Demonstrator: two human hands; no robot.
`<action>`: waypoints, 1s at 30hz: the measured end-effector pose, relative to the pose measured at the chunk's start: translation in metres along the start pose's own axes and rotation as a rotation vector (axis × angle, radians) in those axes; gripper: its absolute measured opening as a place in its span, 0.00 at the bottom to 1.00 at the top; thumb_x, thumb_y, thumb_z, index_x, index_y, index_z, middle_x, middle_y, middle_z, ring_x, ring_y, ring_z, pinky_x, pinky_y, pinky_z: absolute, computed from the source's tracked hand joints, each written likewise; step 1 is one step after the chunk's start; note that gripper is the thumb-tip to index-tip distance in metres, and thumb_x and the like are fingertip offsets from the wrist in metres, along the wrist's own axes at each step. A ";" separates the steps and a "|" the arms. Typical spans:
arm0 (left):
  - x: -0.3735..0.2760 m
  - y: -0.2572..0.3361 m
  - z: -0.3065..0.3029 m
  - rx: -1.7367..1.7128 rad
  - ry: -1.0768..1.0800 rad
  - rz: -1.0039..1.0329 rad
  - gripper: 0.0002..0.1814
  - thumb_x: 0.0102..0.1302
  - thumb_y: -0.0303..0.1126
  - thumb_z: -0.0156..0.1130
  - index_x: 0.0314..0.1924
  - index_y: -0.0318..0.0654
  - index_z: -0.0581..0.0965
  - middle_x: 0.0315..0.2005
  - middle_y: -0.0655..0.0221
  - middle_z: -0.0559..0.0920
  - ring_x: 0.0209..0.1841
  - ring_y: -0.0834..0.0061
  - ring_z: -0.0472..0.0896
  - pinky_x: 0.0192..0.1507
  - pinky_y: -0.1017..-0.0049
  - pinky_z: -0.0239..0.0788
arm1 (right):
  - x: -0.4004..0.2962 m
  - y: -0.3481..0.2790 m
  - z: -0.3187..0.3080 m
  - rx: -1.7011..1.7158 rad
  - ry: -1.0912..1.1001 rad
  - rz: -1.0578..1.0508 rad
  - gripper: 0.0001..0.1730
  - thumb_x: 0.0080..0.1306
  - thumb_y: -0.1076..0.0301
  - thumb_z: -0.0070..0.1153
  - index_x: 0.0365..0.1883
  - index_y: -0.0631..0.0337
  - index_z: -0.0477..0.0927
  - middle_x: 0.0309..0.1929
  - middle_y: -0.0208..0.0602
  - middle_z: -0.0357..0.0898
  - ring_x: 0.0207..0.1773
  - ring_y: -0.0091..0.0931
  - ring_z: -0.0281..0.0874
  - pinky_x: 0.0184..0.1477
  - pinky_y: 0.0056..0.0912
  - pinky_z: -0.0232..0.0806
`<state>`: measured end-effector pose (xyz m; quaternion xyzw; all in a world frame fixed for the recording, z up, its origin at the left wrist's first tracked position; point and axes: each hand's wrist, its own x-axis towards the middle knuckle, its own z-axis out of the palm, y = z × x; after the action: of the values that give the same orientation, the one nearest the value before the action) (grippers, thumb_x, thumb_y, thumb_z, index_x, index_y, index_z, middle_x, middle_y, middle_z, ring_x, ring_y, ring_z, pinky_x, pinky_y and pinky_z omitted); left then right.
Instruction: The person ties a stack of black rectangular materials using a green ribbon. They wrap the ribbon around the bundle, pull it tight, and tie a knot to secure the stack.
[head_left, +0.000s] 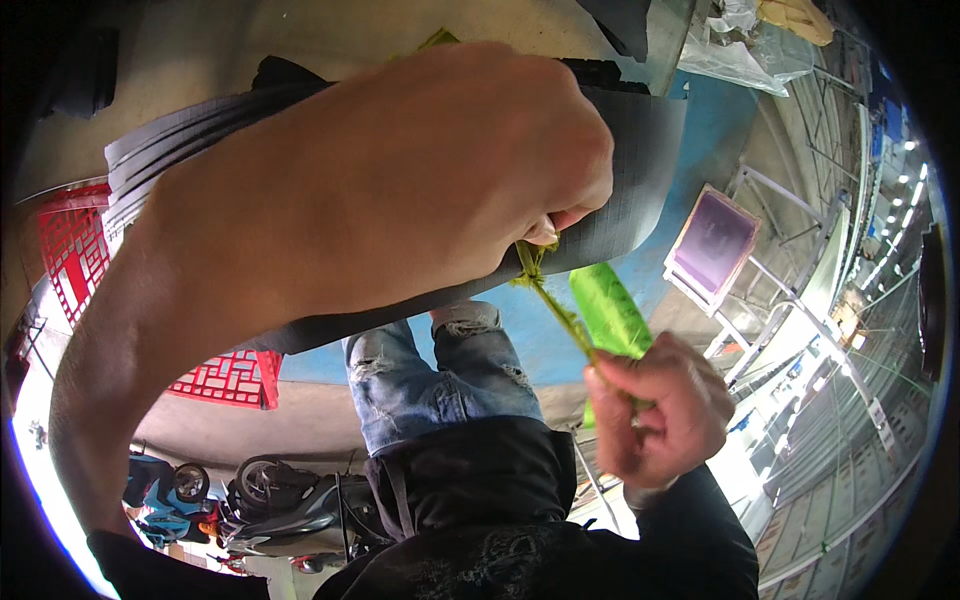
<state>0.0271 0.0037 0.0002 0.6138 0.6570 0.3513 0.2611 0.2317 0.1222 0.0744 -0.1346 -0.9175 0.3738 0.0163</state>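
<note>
My left hand (544, 142) is closed on a frayed yellow-green plastic strap (551, 300), just above a knot or bunched part. The strap runs down to my right hand (660, 416), whose thumb and fingers pinch it. Behind the right hand shows a bright green strip or sheet (609, 311); whether this hand also holds it, I cannot tell. Beneath my left hand and forearm lies a stack of dark grey, flexible sheets (637, 157), fanned at its left edges and bent down at the front. My forearm hides much of the stack.
Red plastic crates (75, 255) stand at the left, under the sheets. A purple-faced framed panel (712, 244) rests on a metal frame at the right. Clear plastic wrapping (742, 56) lies at the upper right. Parked motorbikes (292, 502) are at the lower left.
</note>
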 end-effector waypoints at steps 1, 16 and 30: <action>-0.006 -0.007 0.002 -0.020 0.013 -0.006 0.08 0.58 0.27 0.70 0.29 0.37 0.76 0.29 0.68 0.75 0.36 0.63 0.78 0.39 0.62 0.70 | -0.003 -0.001 0.003 0.020 -0.008 -0.049 0.08 0.57 0.80 0.73 0.33 0.62 0.87 0.16 0.25 0.76 0.14 0.19 0.66 0.20 0.25 0.57; -0.025 -0.017 0.026 0.207 0.311 0.268 0.16 0.51 0.34 0.75 0.37 0.38 0.78 0.35 0.65 0.80 0.40 0.62 0.81 0.46 0.60 0.77 | -0.026 -0.044 0.106 0.009 -0.149 0.054 0.29 0.68 0.67 0.67 0.62 0.78 0.76 0.46 0.53 0.84 0.50 0.41 0.88 0.54 0.38 0.79; -0.018 -0.015 0.010 0.173 0.136 0.202 0.11 0.52 0.30 0.72 0.33 0.40 0.77 0.32 0.65 0.79 0.43 0.59 0.79 0.53 0.52 0.71 | 0.002 -0.005 0.046 0.267 0.023 0.229 0.13 0.65 0.79 0.68 0.48 0.66 0.86 0.32 0.39 0.87 0.28 0.25 0.84 0.30 0.26 0.74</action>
<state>0.0273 -0.0132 -0.0190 0.6718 0.6359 0.3585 0.1254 0.2225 0.0884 0.0444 -0.2393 -0.8382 0.4901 0.0019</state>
